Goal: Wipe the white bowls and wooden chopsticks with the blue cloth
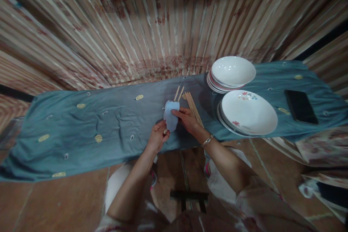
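A light blue cloth is wrapped around two wooden chopsticks, whose tips stick out beyond its far edge. My right hand grips the cloth from the right, thumb on top. Closed at the near lower edge of the cloth, my left hand pinches what look like the near ends of the chopsticks. The cloth and fingers hide the middle of the chopsticks. Just right of the cloth, several more chopsticks lie side by side on the table, partly behind my right hand.
A narrow table wears a teal patterned cover. On its right stand a stack of white bowls and, nearer me, a stack of white flowered plates. A black phone-like slab lies farther right. Behind hangs a striped curtain.
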Demonstrator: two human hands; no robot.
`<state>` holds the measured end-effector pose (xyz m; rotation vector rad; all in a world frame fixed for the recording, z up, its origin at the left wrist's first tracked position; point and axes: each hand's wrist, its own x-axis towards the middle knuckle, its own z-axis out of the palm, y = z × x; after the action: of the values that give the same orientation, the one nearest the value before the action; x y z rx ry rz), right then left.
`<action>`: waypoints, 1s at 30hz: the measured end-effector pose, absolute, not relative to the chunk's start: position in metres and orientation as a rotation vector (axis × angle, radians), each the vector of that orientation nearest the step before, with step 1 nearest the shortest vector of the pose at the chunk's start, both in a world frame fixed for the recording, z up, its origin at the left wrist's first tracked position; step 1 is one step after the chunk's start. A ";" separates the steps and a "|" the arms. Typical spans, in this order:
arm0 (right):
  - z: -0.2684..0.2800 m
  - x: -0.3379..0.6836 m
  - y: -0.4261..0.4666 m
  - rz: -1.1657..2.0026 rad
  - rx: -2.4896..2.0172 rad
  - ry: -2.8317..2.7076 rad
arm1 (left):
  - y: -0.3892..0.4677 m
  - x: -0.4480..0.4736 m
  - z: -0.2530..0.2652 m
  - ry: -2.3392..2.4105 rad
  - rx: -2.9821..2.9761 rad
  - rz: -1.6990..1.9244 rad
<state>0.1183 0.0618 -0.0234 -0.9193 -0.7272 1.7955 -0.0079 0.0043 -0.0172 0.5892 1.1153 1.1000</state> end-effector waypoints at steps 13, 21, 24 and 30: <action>-0.024 0.122 0.064 1.744 -0.958 -0.714 | 0.003 -0.006 -0.017 1.126 0.674 1.178; -0.020 0.120 0.060 1.774 -0.966 -0.758 | 0.004 -0.007 -0.018 1.147 0.659 1.201; -0.020 0.123 0.062 1.757 -0.970 -0.752 | 0.004 -0.007 -0.016 1.143 0.675 1.166; -0.016 0.137 0.075 1.677 -0.969 -0.708 | 0.003 -0.006 -0.016 1.153 0.725 1.085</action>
<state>0.1367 0.0745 -0.0160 -0.9691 -0.7084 1.6766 -0.0056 0.0027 -0.0161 0.7254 1.1530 1.0853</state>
